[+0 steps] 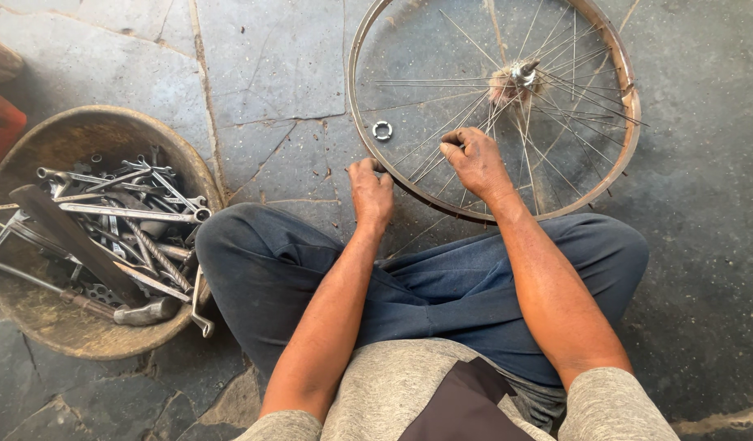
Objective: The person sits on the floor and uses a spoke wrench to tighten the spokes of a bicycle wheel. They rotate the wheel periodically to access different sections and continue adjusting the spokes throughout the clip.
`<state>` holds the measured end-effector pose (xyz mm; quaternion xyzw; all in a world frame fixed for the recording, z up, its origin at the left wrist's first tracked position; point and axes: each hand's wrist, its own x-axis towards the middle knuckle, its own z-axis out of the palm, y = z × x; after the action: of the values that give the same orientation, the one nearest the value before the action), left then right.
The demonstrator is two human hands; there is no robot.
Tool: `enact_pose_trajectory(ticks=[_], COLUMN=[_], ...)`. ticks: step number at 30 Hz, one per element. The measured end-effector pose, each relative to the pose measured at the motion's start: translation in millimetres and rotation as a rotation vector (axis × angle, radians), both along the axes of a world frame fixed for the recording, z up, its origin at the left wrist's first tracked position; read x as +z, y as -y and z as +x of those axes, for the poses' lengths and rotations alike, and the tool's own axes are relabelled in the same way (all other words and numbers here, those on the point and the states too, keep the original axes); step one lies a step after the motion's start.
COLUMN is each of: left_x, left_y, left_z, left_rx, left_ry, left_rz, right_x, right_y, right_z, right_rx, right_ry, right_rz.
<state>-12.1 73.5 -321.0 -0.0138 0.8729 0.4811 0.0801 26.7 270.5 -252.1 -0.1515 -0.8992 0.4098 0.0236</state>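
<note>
— Left hand (370, 189) is curling closed on the rim of the one bicycle wheel (613, 65); right hand (474, 159) is pinching among its spokes (556, 106).

— One wheel lying flat on the stone floor (270, 73), one ring nut (382, 130) beside, one tool basin (33, 310) sitting left.

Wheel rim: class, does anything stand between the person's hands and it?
Nothing visible does. The left hand already rests at the near edge of the rim, and the right hand is among the spokes. The small ring lies apart, inside the rim.
</note>
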Motion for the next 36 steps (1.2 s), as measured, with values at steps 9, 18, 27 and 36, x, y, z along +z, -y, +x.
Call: enact_pose_trajectory(ticks=[9, 18, 27, 36], left_x=[4.3, 2.0, 5.5, -3.2], left_y=[-0.5, -0.3, -3.2, -0.6], left_z=[1.8, 2.5, 4.2, 1.4], left_rx=[0.01, -0.015, -0.009, -0.006], left_ry=[-0.008, -0.004, -0.011, -0.022], left_rz=[-0.03, -0.094, -0.207, -0.088], right_x=[-0.3, -2.8, -6.1, -4.9], right_y=[0.3, 1.0, -0.7, -0.9], right_z=[-0.5, -0.4, -1.8, -1.8], right_rx=[-0.005, -0.006, 0.002, 0.007], right_ry=[0.024, 0.031, 0.001, 0.011], right_rz=[-0.01, -0.012, -0.011, 0.003])
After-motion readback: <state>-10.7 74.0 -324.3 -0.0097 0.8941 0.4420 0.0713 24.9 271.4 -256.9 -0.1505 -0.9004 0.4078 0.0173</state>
